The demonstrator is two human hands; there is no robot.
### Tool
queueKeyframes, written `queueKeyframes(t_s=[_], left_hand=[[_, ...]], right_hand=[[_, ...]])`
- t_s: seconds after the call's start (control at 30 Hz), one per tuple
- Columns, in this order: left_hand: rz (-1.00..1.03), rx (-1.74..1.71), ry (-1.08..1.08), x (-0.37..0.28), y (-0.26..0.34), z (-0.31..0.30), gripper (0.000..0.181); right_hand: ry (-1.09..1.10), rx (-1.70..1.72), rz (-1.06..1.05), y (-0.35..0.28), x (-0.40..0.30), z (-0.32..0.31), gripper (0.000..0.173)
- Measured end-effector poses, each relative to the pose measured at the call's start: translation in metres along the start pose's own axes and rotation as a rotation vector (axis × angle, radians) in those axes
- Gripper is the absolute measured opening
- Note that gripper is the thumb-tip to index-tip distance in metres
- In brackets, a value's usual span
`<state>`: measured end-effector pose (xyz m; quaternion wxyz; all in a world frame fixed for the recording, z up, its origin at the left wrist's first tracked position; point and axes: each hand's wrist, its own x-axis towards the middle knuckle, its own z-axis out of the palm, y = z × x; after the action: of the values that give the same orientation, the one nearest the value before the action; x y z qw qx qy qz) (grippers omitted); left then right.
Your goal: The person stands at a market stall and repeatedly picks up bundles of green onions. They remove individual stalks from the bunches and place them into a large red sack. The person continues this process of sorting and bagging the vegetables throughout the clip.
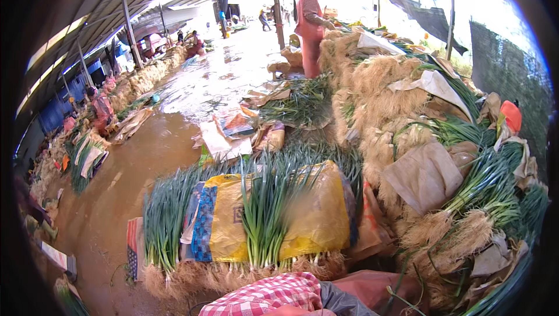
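Both of my hands are out of view. A red-and-white checked sleeve [275,292] crosses the bottom edge, with dark grey plastic [343,300] beside it. Just ahead, bunches of green onions [264,220] lie in a row, their pale fibrous roots [218,279] towards me and their leaves pointing away. A yellow plastic sack [227,215] with a blue checked strip covers part of the row, and one loose bunch rests on top. To my right, more green onions [467,189] lean on a tall heap, roots hanging down.
A wall of stacked onion roots [384,84] runs along the right, with a brown sheet [423,176] over part of it. A person in red overalls [311,28] stands at its far end. Wet muddy floor [126,194] lies left; another person [102,108] is beyond it. Poles [131,23] support the roof.
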<state>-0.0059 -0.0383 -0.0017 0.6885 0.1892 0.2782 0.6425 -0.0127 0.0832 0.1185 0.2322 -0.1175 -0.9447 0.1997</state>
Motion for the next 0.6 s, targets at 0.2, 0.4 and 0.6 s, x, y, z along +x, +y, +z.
queueKeyframes(t_s=[0.2,0.4,0.6], left_hand=[[0.016,0.003,0.01,-0.007,0.0,-0.001,0.024],[0.023,-0.003,0.018,-0.013,0.0,-0.003,0.024],[0.03,-0.006,0.02,-0.012,0.003,-0.008,0.024]], right_hand=[[0.013,-0.02,-0.002,0.006,0.001,-0.004,0.038],[-0.005,-0.024,-0.039,0.004,0.015,0.0,0.038],[0.01,-0.048,-0.005,0.011,0.011,-0.014,0.037]])
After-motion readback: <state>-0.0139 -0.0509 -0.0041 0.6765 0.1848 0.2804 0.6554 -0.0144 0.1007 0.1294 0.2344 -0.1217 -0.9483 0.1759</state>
